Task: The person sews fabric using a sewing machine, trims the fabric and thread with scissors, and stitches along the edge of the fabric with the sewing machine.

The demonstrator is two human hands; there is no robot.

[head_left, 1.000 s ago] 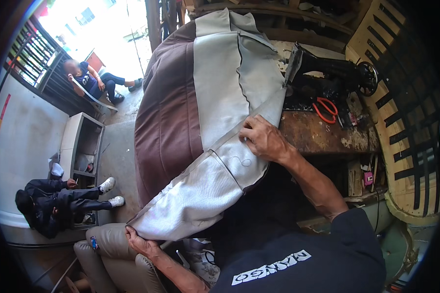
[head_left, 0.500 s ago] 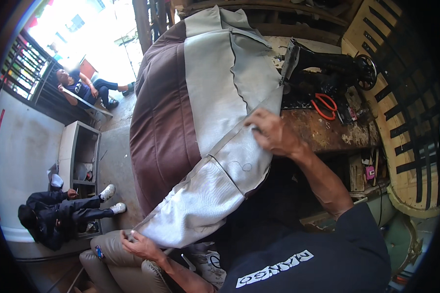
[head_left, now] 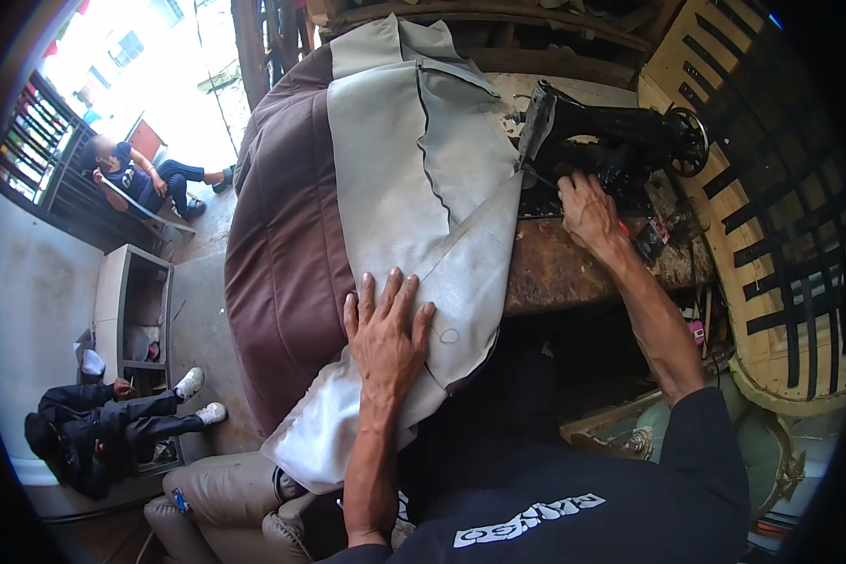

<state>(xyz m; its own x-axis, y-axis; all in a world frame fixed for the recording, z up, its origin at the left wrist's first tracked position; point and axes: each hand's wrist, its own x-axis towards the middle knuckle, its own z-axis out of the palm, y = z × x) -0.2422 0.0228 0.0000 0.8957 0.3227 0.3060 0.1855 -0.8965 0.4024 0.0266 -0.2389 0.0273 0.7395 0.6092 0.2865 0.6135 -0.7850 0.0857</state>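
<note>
A grey fabric cover (head_left: 395, 169) lies draped over a large brown cushion (head_left: 282, 244), and one corner of it runs up to a black sewing machine (head_left: 620, 141) on a worn wooden table (head_left: 555, 273). My left hand (head_left: 385, 334) lies flat on the grey fabric with its fingers spread, holding nothing. My right hand (head_left: 587, 211) rests on the table at the foot of the machine. It covers the spot where orange-handled scissors lie, and only a sliver of orange (head_left: 623, 228) shows. Whether the fingers grip the scissors is hidden.
A slatted wooden frame (head_left: 771, 188) stands close on the right. A beige armchair (head_left: 216, 508) sits at lower left. Beyond it is a grey cabinet (head_left: 136, 301), with one person (head_left: 94, 423) seated on the floor and another (head_left: 132, 179) seated by the railing.
My left hand let go of the fabric's lower corner and now lies flat on its middle. My right hand left the fabric and moved right to the scissors on the table.
</note>
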